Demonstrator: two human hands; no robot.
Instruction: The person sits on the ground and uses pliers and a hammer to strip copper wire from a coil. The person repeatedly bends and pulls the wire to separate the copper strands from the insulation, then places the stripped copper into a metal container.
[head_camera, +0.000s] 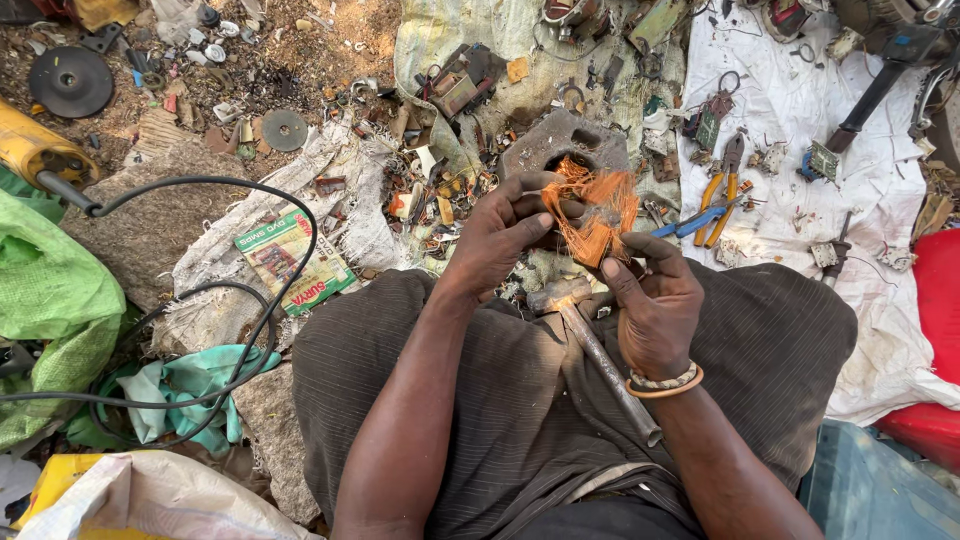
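Both my hands grip a tangled bundle of thin copper-orange wire (598, 212) above my lap. My left hand (497, 238) pinches the wire's left side with thumb and fingers. My right hand (654, 303), with bangles at the wrist, holds the lower right of the bundle. A hammer (588, 340) with a metal handle lies across my lap between my forearms, head up near my hands. Beyond the wire sits a grey metal plate (565, 140) with holes.
Orange-handled pliers (722, 190) and blue-handled cutters (690, 222) lie on a white cloth (800, 100) at right. Scrap parts litter the ground ahead. A black cable (260, 320), a yellow tool (30, 150), green bags (50, 290) and a printed packet (290, 260) lie to the left.
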